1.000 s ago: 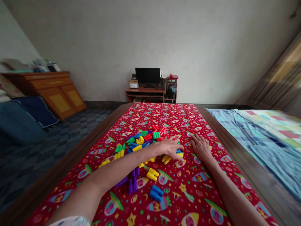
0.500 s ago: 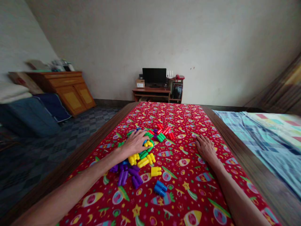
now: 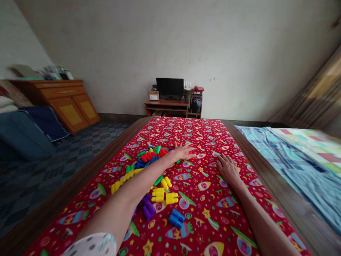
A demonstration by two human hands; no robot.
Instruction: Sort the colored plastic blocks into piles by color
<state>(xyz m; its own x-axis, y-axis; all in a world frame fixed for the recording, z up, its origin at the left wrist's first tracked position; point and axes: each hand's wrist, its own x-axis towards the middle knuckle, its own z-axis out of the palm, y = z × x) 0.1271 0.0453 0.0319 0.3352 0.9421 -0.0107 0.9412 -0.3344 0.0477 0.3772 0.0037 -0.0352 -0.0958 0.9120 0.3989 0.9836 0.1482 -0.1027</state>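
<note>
Many coloured plastic building blocks lie scattered on a red patterned cloth over a long wooden table. My left hand reaches across the pile to its far right end, fingers spread flat over red blocks. My right hand rests palm down on the cloth, fingers stretched out, holding nothing. Yellow blocks, purple blocks and a blue block lie nearer to me, under and beside my left forearm.
The table's wooden edge shows on the right, with a bed in checked sheets beyond it. A wooden cabinet stands at the left wall. A desk with a monitor stands against the far wall.
My left hand has swept from the left side of the pile to its far right end, pushing blocks along. My right hand has stayed flat in place.
</note>
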